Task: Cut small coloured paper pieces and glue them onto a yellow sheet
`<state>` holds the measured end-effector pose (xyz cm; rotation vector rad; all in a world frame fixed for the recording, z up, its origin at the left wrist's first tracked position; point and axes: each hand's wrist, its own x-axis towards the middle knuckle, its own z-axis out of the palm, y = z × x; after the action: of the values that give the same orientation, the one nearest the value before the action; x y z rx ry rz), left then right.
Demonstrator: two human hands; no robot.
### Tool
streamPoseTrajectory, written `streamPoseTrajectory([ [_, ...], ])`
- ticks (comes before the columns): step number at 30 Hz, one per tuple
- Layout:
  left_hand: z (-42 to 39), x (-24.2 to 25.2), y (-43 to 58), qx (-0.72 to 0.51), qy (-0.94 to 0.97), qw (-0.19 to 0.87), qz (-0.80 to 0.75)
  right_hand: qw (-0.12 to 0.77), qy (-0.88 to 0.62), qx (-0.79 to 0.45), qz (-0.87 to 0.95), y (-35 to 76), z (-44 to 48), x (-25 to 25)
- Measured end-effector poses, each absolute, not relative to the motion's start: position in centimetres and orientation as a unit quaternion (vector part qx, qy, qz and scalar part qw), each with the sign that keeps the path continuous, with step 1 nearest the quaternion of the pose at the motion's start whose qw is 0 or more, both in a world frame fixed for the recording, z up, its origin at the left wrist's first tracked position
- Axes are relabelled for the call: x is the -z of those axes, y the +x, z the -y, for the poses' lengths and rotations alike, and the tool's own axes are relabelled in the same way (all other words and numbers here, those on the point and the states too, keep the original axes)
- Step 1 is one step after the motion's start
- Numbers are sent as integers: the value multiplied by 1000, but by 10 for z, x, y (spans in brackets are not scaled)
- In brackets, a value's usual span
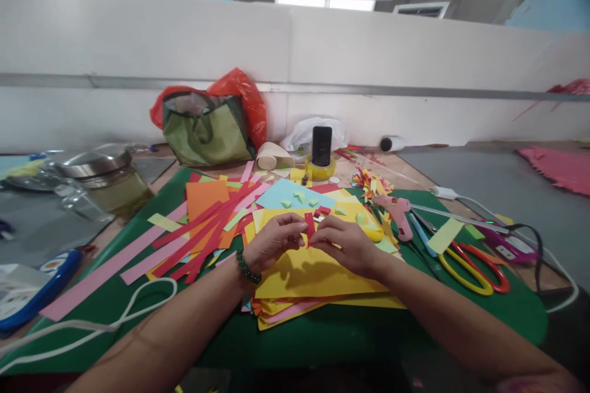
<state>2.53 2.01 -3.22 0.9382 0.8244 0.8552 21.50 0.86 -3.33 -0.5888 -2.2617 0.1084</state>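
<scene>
Between my two hands is a small red paper strip, held upright above a stack of yellow paper. My left hand, with a green bead bracelet at the wrist, pinches the strip from the left. From the right, my right hand closes its fingers on the strip's lower edge. Just behind the fingers lie small folded green pieces on a light blue sheet, and a few small red pieces sit close to the fingertips.
Red and pink paper strips spread over the green mat at left. At right are a pink glue gun and scissors with red and yellow handles. A phone stands behind, near a green bag and a glass jug.
</scene>
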Motion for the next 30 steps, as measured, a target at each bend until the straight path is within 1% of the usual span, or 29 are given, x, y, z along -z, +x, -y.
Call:
streamPoseTrajectory([
  [3, -21, 35, 27, -395, 454, 699, -385, 413, -284, -170, 849, 213, -10, 38],
  [7, -19, 35, 31, -416, 512, 630, -410, 423, -388, -326, 751, 212, -12, 38],
  [12, -18, 35, 34, -407, 552, 598, -415, 413, -441, -467, 646, 211, -15, 36],
  [18, -17, 34, 34, -403, 567, 591, -409, 402, -461, -526, 591, 210, -15, 34],
  [30, -16, 34, 35, -399, 582, 582, -404, 415, -443, -565, 559, 209, -19, 40],
])
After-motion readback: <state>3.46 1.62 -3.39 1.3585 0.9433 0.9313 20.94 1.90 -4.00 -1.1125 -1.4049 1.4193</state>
